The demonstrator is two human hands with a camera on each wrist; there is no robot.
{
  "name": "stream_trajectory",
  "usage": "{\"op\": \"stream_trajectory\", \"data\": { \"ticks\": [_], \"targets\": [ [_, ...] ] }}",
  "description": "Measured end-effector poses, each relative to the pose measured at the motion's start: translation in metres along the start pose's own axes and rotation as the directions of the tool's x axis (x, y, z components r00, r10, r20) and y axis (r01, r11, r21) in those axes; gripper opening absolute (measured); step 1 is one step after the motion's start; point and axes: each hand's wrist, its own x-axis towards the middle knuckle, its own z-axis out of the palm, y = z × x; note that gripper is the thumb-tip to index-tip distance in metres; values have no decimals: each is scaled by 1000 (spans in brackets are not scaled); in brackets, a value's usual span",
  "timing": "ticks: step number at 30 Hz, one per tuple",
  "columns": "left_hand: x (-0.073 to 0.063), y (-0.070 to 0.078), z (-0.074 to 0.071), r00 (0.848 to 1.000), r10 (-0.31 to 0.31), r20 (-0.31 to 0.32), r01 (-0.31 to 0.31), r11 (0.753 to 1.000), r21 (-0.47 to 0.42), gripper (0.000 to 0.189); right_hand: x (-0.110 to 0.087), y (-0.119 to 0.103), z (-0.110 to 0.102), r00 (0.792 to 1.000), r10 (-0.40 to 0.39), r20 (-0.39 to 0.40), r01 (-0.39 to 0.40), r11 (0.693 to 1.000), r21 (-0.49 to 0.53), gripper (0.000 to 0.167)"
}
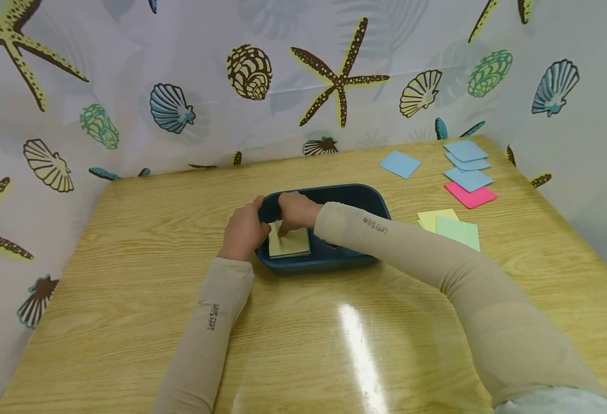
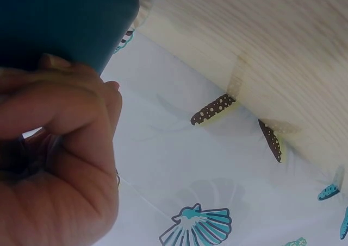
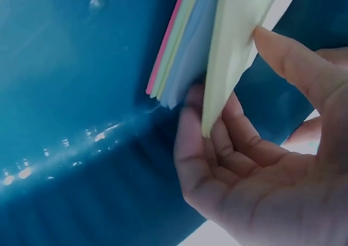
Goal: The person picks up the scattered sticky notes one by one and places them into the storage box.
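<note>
A dark blue plastic bin [image 1: 324, 265] stands on the wooden table, its long side facing me. At its left end my left hand [image 1: 244, 231] grips the rim, thumb over the inner side; the left wrist view shows curled fingers against the bin's wall [image 2: 60, 18]. Inside the bin my right hand [image 1: 297, 211] pinches pale yellow sticky notes [image 3: 236, 45] between thumb and fingers. Beside them in the right wrist view is a layered stack of blue, yellow, green and pink sticky notes [image 3: 187, 50]. In the head view the yellow notes [image 1: 290, 244] cover that stack.
On the table's right side lie several blue sticky notes [image 1: 466, 151], with a pink one [image 1: 471, 197] just below. A yellow note [image 1: 440, 217] and a green note [image 1: 458, 231] overlap behind my right sleeve. One blue note [image 1: 400, 164] lies alone. A seashell-print curtain [image 1: 205, 57] borders the table.
</note>
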Motion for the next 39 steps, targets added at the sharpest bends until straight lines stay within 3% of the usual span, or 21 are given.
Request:
{"op": "stream_trajectory", "data": {
  "ticks": [8, 12, 18, 20, 24, 27, 33, 39],
  "targets": [
    [0, 0, 2, 1000, 3, 6, -3, 1000, -9, 63, -7, -2, 3, 998, -13, -57, 7, 994, -106, 51],
    [0, -1, 3, 1000, -2, 5, 2, 1000, -10, 64, -16, -2, 0, 996, -55, -73, 46, 992, -118, 41],
    [-1, -5, 3, 1000, -16, -19, 16, 1000, -2, 65, -45, 0, -27, 975, -144, -171, 153, 987, 42, 26],
    [-2, -7, 2, 999, -16, -29, 16, 1000, -1, 65, -57, 4, -39, 965, -137, -222, 164, 981, 108, 24],
    [-3, -11, -1, 999, -18, -42, 18, 1000, -5, 65, -81, 28, -60, 934, -130, -333, 207, 956, 208, 23],
    [-5, -15, -4, 998, -21, -53, 21, 1000, -1, 65, -97, 55, -71, 923, -98, -371, 205, 944, 260, 25],
    [-7, -19, -9, 998, -14, -57, 14, 1000, 4, 65, -122, 115, -77, 931, 31, -363, 70, 963, 260, 27],
    [-8, -20, -10, 999, -6, -52, 6, 1000, -1, 66, -144, 159, -74, 965, 109, -238, -72, 985, 158, 31]
  ]
}}
